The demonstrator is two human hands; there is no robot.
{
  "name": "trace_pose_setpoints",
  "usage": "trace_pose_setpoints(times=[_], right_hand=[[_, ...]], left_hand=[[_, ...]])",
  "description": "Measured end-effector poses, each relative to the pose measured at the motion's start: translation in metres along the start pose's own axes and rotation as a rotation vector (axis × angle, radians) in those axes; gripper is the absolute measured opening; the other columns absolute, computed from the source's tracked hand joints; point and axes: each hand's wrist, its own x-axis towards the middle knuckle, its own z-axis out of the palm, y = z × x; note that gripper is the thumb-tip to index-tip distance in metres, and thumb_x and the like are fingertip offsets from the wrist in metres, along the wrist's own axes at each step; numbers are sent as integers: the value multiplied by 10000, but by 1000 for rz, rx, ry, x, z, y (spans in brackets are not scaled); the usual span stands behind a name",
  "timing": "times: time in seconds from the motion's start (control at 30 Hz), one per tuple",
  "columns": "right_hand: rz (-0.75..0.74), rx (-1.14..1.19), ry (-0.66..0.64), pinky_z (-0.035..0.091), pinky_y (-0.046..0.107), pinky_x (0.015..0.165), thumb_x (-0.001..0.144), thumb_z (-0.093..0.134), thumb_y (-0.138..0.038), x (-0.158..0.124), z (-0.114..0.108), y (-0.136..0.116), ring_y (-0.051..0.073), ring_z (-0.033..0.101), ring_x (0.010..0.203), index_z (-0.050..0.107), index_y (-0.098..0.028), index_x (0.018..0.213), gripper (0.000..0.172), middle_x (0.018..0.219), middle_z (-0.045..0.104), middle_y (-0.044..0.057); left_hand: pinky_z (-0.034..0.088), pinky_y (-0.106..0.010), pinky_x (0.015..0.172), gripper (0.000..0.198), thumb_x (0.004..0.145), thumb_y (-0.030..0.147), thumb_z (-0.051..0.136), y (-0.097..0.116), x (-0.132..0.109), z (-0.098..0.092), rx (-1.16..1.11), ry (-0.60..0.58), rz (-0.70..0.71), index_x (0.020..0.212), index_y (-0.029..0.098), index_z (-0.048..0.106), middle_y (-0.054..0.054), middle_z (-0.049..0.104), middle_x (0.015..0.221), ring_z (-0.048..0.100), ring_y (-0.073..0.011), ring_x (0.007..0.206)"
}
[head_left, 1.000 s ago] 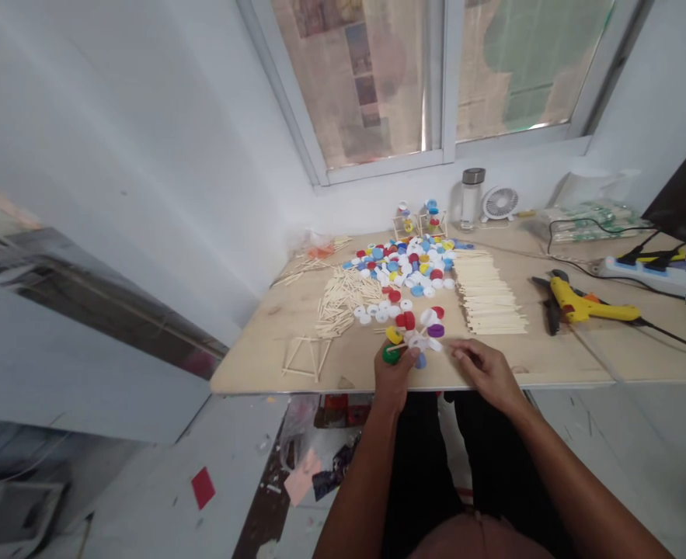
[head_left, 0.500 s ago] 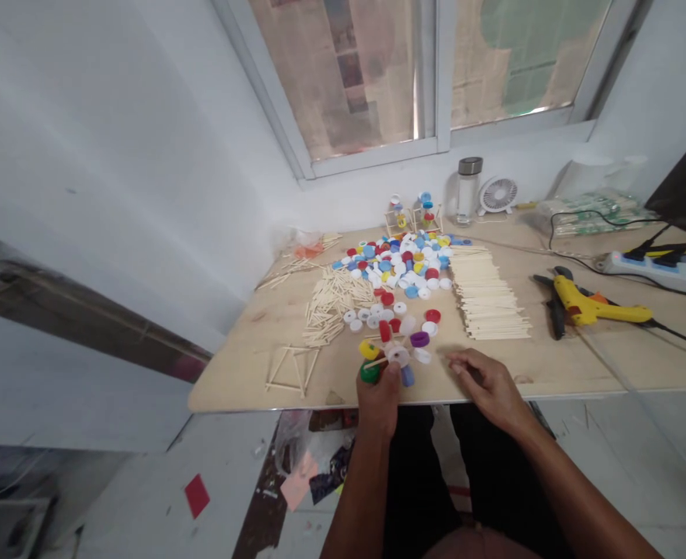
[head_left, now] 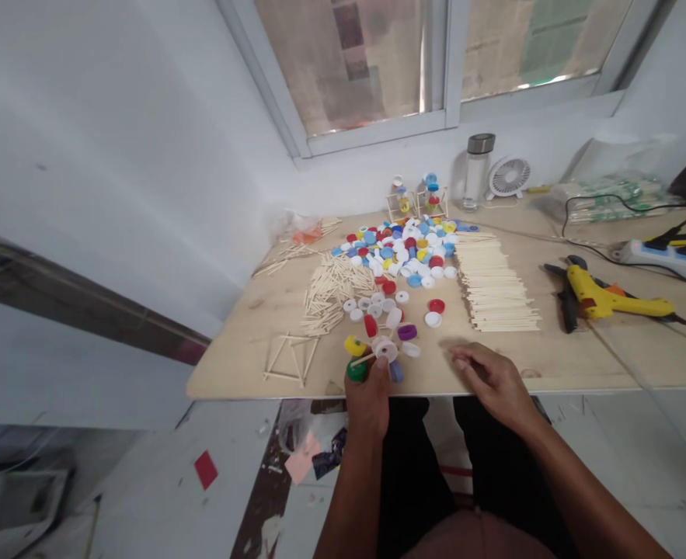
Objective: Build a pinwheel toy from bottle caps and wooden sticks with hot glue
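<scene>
At the table's edge [head_left: 243,386], a green bottle cap [head_left: 356,371] half hidden in the gripping left hand [head_left: 367,404]; right hand [head_left: 490,380] loosely curled.

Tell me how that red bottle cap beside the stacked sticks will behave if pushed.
The red cap looks small and plastic, so it is probably light and stiff. Lying flat on the board, it would likely slide rather than roll, though its round rim might roll if tipped on edge.
</scene>
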Motion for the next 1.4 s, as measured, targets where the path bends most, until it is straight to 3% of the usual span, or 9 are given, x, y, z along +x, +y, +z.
trace_pose_setpoints(times=[0.43,1.1,1.23,1.4], right_hand=[[-9,-47,9,533,297,758,890,488,-320,0,-1,-6,196,675,869,665,-226,993,226,970,723,56],[-30,-161,46,521,335,836,890,503,-358,-3,3,0,220,667,962,674,-237,988,232,1025,723,52],[-29,-202,31,527,334,791,885,498,-372,-1,3,-2,222,678,897,676,-236,971,240,986,729,52],[-219,-390,37,492,351,793,904,460,-308,21,4,-14,234,652,900,686,-223,972,251,973,716,79]], left_hand=[[537,-296,792,277,546,291,852,2,4,-7,-61,-36,31,722,204,656,14,718,761,688,-151,771],[518,-307,861,325,547,296,855,0,3,-9,-119,-44,-19,788,205,658,7,720,823,686,-154,830],[517,-314,866,340,531,309,862,0,2,-10,-123,-34,-9,786,204,663,2,724,828,688,-159,829],[518,-315,853,320,543,332,860,0,4,-14,-176,-59,-9,775,218,671,9,727,809,684,-154,823]])
